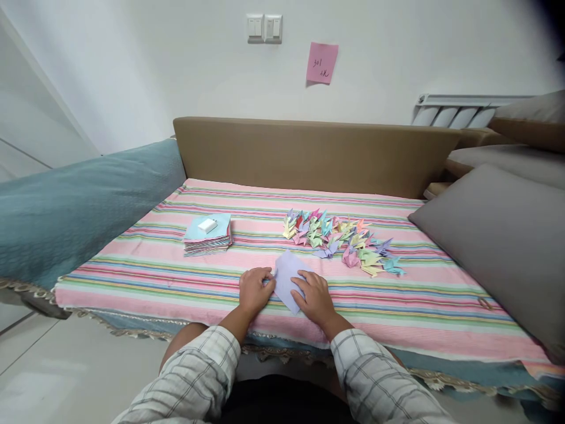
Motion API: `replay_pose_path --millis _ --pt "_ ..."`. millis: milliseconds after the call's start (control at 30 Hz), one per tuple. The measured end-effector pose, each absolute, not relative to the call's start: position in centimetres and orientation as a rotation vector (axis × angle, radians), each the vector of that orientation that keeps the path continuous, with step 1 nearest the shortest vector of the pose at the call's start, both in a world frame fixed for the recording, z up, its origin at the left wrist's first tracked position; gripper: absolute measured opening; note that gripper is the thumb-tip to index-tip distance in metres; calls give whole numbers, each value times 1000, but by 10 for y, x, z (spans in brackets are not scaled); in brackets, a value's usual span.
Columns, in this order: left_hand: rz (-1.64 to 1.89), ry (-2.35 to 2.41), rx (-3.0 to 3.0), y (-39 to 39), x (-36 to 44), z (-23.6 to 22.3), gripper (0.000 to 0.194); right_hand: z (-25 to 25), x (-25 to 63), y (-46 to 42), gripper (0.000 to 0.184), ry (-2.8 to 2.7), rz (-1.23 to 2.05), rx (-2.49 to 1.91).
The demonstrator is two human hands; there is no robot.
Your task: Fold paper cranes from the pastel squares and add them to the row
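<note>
Here, a low sofa bed (309, 156) with a tan padded back fills the view, and a striped cloth (176, 277) in pink, green and blue bands covers its flat seat. A teal blanket (79, 206) drapes over the sofa arm at the left. A large grey cushion (498, 247) leans on the right edge of the cloth, with more cushions stacked behind it. On the white wall above hang a double light switch (263, 28) and a pink sticky note (322, 62) with handwriting on it.

On the cloth, towards the back, a pile of pastel paper cranes (339, 238) spreads out to the right of centre. To the left of it, well apart, sits a stack of square coloured paper (207, 238), with a small white block (207, 225) lying on top.

Near the front edge of the cloth lies a pale lilac sheet of paper (286, 277), partly folded, between the person's two hands. The left hand (255, 290) rests on the cloth with its fingers curled narrowly, the fingertips pinching the left edge of the sheet. The right hand (314, 297) lies flat with fingers together, pressing down on the sheet's right part. Both forearms wear checked sleeves.
</note>
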State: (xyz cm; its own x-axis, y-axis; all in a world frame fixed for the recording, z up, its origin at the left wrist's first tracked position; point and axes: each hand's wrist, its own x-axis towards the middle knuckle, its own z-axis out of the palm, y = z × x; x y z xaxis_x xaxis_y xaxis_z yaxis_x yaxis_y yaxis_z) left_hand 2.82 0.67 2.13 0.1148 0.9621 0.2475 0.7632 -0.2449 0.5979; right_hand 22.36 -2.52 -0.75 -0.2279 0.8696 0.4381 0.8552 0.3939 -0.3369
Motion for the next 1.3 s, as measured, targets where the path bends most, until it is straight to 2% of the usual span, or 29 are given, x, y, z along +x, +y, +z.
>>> replay_pose_path --millis 333,500,567,667,867,1033,1200,1300 --pt "767 1586 2061 9 24 17 20 -6 223 -26 33 -2103 19 -1472" --pt "713 1455 2067 7 21 17 55 -6 222 -26 33 -2107 13 -1464" --pt "693 1426 2092 6 21 18 61 -6 222 -26 33 -2109 12 -1464" --pt "677 1413 2129 4 21 19 58 -7 223 -26 34 -2107 7 -1463" --pt "655 1372 2234 -1 24 22 35 -7 222 -26 36 -2105 11 -1461" --pt "655 1306 2315 -3 24 22 36 -3 221 -27 28 -2101 18 -1476" --pt "617 1238 2386 -4 22 22 47 -7 223 -27 23 -2111 -17 -1489" --pt "619 1198 2424 -5 22 23 38 -11 224 -27 23 -2106 -33 -1484"
